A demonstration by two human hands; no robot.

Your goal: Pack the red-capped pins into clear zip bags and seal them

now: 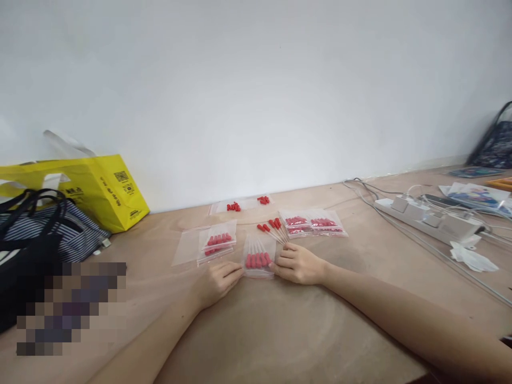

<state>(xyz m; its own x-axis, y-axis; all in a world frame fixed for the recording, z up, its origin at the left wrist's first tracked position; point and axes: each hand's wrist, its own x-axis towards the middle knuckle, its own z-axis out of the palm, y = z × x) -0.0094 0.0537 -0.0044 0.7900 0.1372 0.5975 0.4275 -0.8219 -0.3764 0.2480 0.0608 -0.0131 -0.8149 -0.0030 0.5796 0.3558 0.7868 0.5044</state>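
**Head view.** The small clear bag (258, 258) is shown lying flat on the counter (280, 330). It is filled with a row of red-capped sticks, with the caps turned toward the person. The left hand (218, 282) is set against the bag's near left corner, with its fingers (235, 271) bent and touching the edge. The right hand (300, 264) is set against the near right corner, with its fingers (282, 261) curled onto the plastic. Whether the bag is pinched or only pressed flat cannot be told.

Loose sticks (274, 228) are fanned out unbagged just beyond the bag, to its right. A second filled bag (218, 242) is placed just left of the bag and slightly beyond it. A pair of filled bags (314, 223) lies beyond the bag to the right, and a flat bag (244, 205) lies well beyond it by the wall. A yellow carrier bag (100, 189) is seen far to the left of the bag and a power strip (428, 220) far to its right.

**Hazards, as judged.** The plastic is likely slick on the smooth counter. If more pressure is applied by one hand than the other, the bag could be turned or pushed away. The loose sticks could be knocked and scattered by the right knuckles, which are close to them. If the far mouth is unsealed, which cannot be made out, the contents could be spilled when the near end is raised.
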